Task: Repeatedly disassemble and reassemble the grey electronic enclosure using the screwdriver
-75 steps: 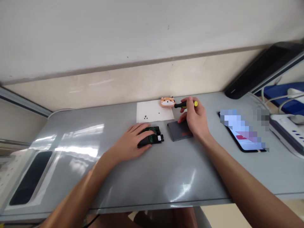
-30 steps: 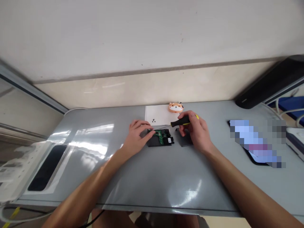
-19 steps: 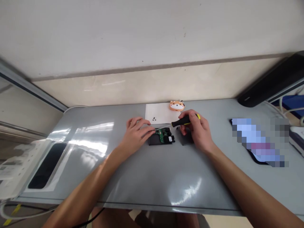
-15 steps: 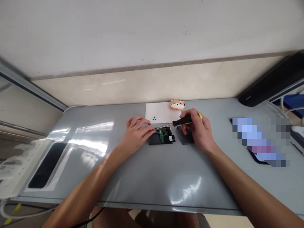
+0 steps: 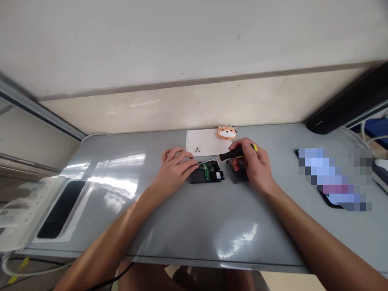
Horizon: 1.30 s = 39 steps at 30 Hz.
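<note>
One glossy grey tabletop (image 5: 182, 230) bore two black-edged phones (image 5: 61, 209), one white paper sheet (image 5: 209, 147) with a few tiny black pieces (image 5: 197, 150), too small to count, and one orange-and-white animal-faced case (image 5: 226, 133). Before the paper lay one flat black device with green circuitry (image 5: 209, 173); one left hand (image 5: 171, 171) held thumb and forefinger nearly together at its far left corner, any hold unclear, while one right hand (image 5: 255, 166), curled closed, gripped one black-and-yellow screwdriver (image 5: 232, 154) over one dark grey panel (image 5: 238, 176).

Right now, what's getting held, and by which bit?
The right hand holds the screwdriver by its mostly black handle. The left hand is at the green circuit board; I can't tell whether it grips anything.
</note>
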Tool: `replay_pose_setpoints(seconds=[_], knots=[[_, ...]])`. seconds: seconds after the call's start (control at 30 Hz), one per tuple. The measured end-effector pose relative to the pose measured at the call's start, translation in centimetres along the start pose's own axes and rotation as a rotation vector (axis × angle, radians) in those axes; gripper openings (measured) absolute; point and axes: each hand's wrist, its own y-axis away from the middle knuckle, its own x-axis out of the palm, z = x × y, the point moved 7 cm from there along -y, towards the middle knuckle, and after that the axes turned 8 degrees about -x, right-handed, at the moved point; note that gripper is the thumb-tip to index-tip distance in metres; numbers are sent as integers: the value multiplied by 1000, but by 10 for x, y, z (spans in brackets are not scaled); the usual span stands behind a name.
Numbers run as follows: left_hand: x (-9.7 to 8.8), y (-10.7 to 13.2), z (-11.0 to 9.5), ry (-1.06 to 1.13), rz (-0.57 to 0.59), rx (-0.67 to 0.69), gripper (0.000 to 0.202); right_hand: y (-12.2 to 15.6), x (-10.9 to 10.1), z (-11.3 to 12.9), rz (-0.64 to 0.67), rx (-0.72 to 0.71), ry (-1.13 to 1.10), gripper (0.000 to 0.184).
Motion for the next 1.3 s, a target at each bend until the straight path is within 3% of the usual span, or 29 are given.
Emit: replay_pose_setpoints(seconds=[0.13,0.4,0.67,1.3], knots=[[3,0,2,10,31,-35,21,0,0,2,0,-4,18,62],[7,-5,21,100,107,-249,26,-1,3,1,18,-1,125,67],[13,-3,14,134,137,-120,28,1,7,-3,81,15,135,66],[9,-3,5,137,141,-70,26,1,7,-2,78,-1,150,64]])
